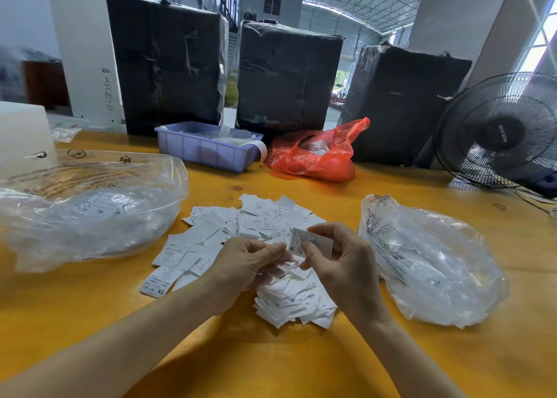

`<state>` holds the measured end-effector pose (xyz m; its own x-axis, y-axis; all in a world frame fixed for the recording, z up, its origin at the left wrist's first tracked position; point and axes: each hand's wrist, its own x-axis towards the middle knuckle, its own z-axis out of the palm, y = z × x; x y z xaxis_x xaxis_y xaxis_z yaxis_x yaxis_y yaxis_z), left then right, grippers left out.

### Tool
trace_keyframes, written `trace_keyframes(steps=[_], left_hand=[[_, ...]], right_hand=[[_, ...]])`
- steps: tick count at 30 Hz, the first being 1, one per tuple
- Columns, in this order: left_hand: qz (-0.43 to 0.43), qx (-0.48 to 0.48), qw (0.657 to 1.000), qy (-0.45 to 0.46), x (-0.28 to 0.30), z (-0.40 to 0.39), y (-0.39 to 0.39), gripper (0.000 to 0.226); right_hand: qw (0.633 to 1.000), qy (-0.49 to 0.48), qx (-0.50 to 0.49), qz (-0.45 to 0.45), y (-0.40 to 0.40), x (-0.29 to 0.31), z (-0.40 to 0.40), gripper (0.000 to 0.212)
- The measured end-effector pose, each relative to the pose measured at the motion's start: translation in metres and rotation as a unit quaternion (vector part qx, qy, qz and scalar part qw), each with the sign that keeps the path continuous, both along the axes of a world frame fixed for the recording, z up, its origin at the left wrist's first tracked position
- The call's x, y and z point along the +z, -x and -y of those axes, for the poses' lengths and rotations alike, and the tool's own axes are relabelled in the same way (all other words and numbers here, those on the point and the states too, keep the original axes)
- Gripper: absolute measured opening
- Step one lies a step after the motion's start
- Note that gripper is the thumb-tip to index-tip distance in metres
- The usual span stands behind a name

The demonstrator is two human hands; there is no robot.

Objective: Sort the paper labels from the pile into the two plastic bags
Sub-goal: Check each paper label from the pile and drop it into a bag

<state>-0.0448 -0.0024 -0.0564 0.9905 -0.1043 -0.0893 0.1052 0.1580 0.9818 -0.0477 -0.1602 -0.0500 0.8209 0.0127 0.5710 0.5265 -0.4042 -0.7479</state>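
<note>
Over the pile (256, 231), right hand (343, 265) pinches an M label (304, 240); left hand's (241, 265) grip unclear.

Both bare forearms reach forward, wrists close together. The left hand (244, 259) curls its fingers loosely. The right hand (340, 259) pinches with thumb and forefinger.

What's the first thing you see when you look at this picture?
A heap of white paper labels in the middle of the yellow table. Just above it, the right hand pinches one label marked M, and the left hand is right beside it. A clear plastic bag lies on each side, and a bright red bag sits at the back.
</note>
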Motion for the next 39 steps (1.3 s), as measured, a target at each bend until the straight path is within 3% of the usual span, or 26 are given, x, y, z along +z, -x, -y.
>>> trace_keyframes(steps=[9,16,25,33,39], left_hand=[[0.008,-0.001,1.0,0.008,-0.001,-0.001,-0.001,0.019],[0.025,0.012,1.0,-0.011,-0.002,-0.003,-0.003,0.026],[0.06,0.002,0.997,-0.044,-0.005,-0.003,-0.004,0.038],[0.058,-0.021,0.996,-0.068,-0.007,0.001,-0.002,0.024],[0.018,0.07,0.995,0.067,-0.001,0.002,-0.003,0.033]], right_hand=[[0.999,0.03,0.017,-0.012,-0.001,-0.004,-0.002,0.02],[0.988,-0.002,0.102,-0.118,-0.004,-0.001,0.002,0.016],[0.954,-0.043,0.157,-0.253,-0.006,0.003,0.01,0.043],[0.958,-0.004,0.15,-0.246,-0.005,0.005,0.01,0.053],[0.983,0.029,0.104,-0.15,-0.001,0.003,0.0,0.061]])
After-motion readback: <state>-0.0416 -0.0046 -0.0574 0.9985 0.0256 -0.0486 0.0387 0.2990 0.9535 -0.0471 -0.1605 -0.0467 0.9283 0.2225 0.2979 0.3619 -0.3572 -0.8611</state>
